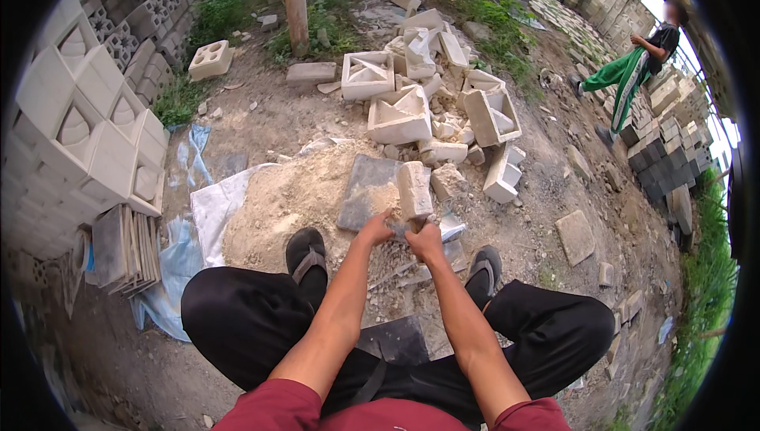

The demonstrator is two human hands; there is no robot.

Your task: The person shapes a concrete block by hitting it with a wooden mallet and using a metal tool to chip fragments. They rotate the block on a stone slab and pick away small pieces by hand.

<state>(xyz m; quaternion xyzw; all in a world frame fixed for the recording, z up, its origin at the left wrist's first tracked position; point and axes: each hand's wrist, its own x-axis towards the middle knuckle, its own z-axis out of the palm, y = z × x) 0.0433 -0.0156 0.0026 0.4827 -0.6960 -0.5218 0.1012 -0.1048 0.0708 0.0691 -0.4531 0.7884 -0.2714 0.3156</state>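
My two hands are close together in front of me, low over the rubble between my feet. My left hand [376,228] has one finger stretched toward a pale, rough brick [414,190]; its other fingers curl at a small dark grey piece. My right hand [426,239] is closed at the brick's near end, and what lies inside its fingers is hidden. Beyond my left hand, a dark square board [360,182] lies partly covered with sandy powder. A heap of pale sand [277,205] spreads to its left over a white sack [214,221].
Broken pale molded blocks [400,118] are piled ahead. Stacked blocks [79,106] rise at the left above leaning thin boards [127,249]. A wooden post [296,7] stands farther back. Another person [633,67] in green trousers is at the far right beside grey blocks [673,146].
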